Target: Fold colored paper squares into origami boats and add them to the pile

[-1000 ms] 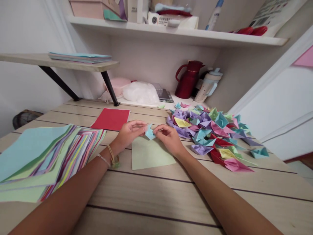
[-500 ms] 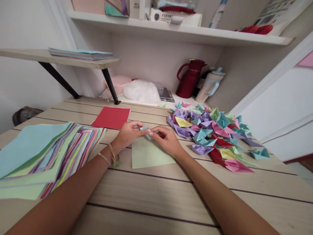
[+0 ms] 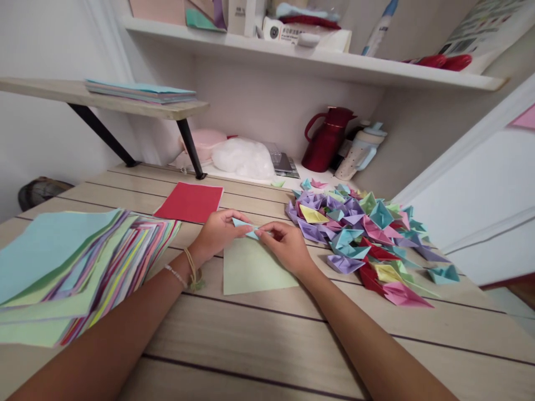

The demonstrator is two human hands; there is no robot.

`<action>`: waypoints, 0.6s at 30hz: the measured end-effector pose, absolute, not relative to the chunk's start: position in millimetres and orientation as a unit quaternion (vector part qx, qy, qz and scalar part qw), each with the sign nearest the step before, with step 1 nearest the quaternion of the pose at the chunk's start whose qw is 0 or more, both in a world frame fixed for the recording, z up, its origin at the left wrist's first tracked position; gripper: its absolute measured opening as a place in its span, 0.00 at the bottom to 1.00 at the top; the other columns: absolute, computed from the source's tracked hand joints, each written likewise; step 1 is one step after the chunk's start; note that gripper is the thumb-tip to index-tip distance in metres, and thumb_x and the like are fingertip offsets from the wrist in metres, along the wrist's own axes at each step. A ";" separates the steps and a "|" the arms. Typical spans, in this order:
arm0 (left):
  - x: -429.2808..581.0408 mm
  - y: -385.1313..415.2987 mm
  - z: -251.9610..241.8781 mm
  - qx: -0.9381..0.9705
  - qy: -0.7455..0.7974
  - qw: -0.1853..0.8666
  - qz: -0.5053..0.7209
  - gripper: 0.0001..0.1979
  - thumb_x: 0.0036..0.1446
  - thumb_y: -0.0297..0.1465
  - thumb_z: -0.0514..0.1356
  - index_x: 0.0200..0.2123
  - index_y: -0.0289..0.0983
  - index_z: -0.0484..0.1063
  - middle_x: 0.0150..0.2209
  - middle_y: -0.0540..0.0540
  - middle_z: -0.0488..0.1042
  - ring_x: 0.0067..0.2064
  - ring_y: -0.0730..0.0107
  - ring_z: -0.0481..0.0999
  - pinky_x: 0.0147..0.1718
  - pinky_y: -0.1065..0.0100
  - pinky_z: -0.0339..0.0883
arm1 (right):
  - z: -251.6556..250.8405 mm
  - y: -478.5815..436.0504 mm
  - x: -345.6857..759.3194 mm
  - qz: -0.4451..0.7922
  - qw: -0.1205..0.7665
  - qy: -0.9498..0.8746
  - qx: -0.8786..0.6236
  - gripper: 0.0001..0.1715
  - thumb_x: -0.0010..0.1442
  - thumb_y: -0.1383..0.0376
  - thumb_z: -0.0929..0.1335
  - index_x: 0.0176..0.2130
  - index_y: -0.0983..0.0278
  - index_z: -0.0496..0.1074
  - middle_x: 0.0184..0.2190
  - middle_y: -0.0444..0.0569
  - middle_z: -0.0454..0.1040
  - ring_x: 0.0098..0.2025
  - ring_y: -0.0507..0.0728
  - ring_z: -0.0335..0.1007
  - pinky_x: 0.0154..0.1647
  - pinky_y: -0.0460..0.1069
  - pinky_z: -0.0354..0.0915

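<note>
Between my two hands is a small folded light-blue paper, pointed at its left end. My left hand pinches its left part between thumb and fingers. At its right part, my right hand is closed with thumb against fingers, hiding that end. Below the hands a pale green paper sheet lies flat on the table. To the right spreads a heap of folded paper boats in purple, blue, pink, red, yellow and green.
A fanned stack of coloured paper lies at the left. Behind it are red sheets and a raised wooden shelf on black legs. At the back stand a red jug, a pale bottle and a white plastic bag.
The light-blue paper has turned and now shows as a flatter, wider pointed shape between the hands. My fingers have shifted slightly, and the view has tilted a little.
</note>
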State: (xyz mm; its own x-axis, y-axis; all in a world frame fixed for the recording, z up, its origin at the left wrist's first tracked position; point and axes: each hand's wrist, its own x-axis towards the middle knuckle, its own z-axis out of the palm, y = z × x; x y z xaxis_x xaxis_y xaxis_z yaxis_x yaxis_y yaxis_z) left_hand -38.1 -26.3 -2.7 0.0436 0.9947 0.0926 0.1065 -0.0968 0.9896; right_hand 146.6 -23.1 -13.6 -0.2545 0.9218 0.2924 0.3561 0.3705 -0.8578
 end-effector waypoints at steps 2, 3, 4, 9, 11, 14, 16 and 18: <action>-39.0 -25.9 -3.1 0.572 0.492 0.451 0.477 0.19 0.37 0.36 0.72 0.34 0.35 0.75 0.30 0.47 0.79 0.31 0.67 0.78 0.31 0.69 0.70 | -14.7 -22.2 147.5 0.380 0.426 -0.693 -0.441 0.14 0.54 0.55 0.70 0.34 0.63 0.75 0.22 0.45 0.71 0.22 0.51 0.60 0.22 0.46 0.54; -39.5 -25.9 -2.9 0.576 0.490 0.451 0.474 0.20 0.36 0.35 0.72 0.35 0.36 0.75 0.32 0.46 0.79 0.32 0.67 0.78 0.31 0.69 0.70 | -14.9 -21.8 148.0 0.398 0.434 -0.682 -0.433 0.15 0.53 0.56 0.70 0.37 0.63 0.73 0.24 0.45 0.73 0.22 0.51 0.62 0.22 0.46 0.55; -39.9 -26.1 -2.6 0.579 0.491 0.450 0.471 0.21 0.37 0.35 0.72 0.36 0.36 0.75 0.34 0.46 0.79 0.32 0.67 0.78 0.31 0.69 0.69 | -14.7 -21.5 148.4 0.415 0.441 -0.673 -0.424 0.16 0.52 0.56 0.71 0.39 0.63 0.72 0.26 0.45 0.74 0.24 0.52 0.63 0.23 0.46 0.57; -41.7 -27.2 -3.4 0.595 0.492 0.440 0.459 0.21 0.42 0.37 0.70 0.40 0.37 0.73 0.31 0.47 0.79 0.30 0.68 0.77 0.28 0.70 0.67 | -9.9 -23.9 148.6 0.437 0.396 -0.699 -0.404 0.22 0.52 0.57 0.71 0.46 0.61 0.71 0.29 0.46 0.76 0.23 0.50 0.62 0.23 0.45 0.57; -41.4 -27.7 -4.1 0.606 0.486 0.435 0.456 0.21 0.42 0.37 0.69 0.41 0.37 0.72 0.30 0.48 0.79 0.30 0.68 0.77 0.28 0.70 0.66 | -8.1 -25.5 148.1 0.413 0.372 -0.719 -0.417 0.18 0.51 0.57 0.72 0.42 0.62 0.74 0.30 0.45 0.76 0.20 0.48 0.58 0.21 0.44 0.55; -38.5 -29.9 -2.4 0.634 0.474 0.410 0.453 0.18 0.46 0.38 0.67 0.41 0.37 0.72 0.30 0.47 0.78 0.31 0.68 0.77 0.29 0.71 0.66 | -7.7 -26.1 148.1 0.395 0.373 -0.718 -0.436 0.13 0.51 0.57 0.72 0.34 0.64 0.76 0.25 0.44 0.74 0.19 0.48 0.57 0.20 0.44 0.52; -36.1 -32.3 0.8 0.659 0.472 0.361 0.461 0.14 0.50 0.37 0.64 0.39 0.37 0.72 0.32 0.47 0.78 0.34 0.67 0.77 0.31 0.70 0.67 | -8.9 -24.7 149.1 0.410 0.398 -0.695 -0.436 0.14 0.52 0.56 0.71 0.31 0.65 0.76 0.23 0.45 0.73 0.21 0.49 0.60 0.20 0.45 0.54; -34.7 -34.4 3.9 0.680 0.487 0.284 0.468 0.11 0.54 0.37 0.61 0.38 0.38 0.73 0.35 0.46 0.78 0.36 0.67 0.77 0.33 0.69 0.68 | -10.6 -21.9 150.7 0.435 0.438 -0.656 -0.433 0.15 0.51 0.55 0.72 0.30 0.65 0.75 0.23 0.46 0.74 0.23 0.51 0.65 0.23 0.45 0.58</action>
State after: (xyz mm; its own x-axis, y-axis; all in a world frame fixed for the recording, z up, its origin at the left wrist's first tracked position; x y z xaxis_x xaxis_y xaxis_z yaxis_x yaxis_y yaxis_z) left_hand -34.7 -34.4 3.9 0.0873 0.9288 0.3601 0.3963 -0.3640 0.8429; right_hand 150.7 -21.9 -10.6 -0.2409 0.9499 0.1990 0.1864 0.2465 -0.9510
